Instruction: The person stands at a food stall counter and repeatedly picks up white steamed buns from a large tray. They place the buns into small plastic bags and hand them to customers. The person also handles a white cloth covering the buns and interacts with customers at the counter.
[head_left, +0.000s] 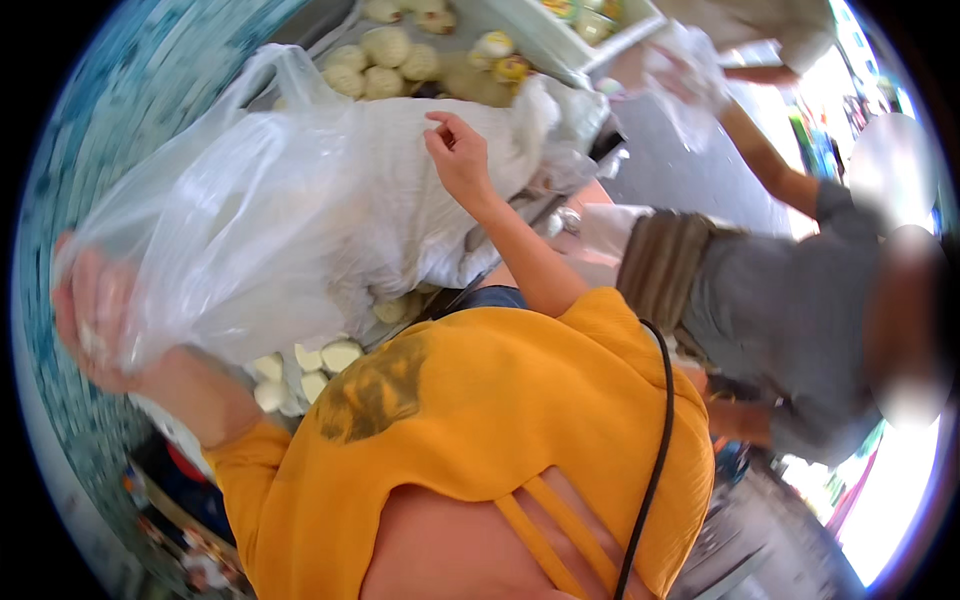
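My left hand (94, 315) is at the far left, seen partly through a translucent plastic carrier bag (217, 202). The bag stretches from that hand towards its loop handles at the top, and its film seems caught in my fingers. I cannot make out any contents in it. Over a bunched white cloth (420, 187), my right hand (459, 154) hovers or rests with loosely curled fingers and nothing visible in them. Pale, peeled round produce (384, 48) lies beyond the cloth. More pale pieces with flat cut faces (341, 356) sit close to my body, partly hidden by my shirt.
A white box (581, 52) with wrapped items stands at the top. Near it are round pieces with yellow labels (512, 69). To my right, a person in a grey shirt (787, 285) handles a clear bag (686, 82). A black cable (664, 420) hangs over my shirt.
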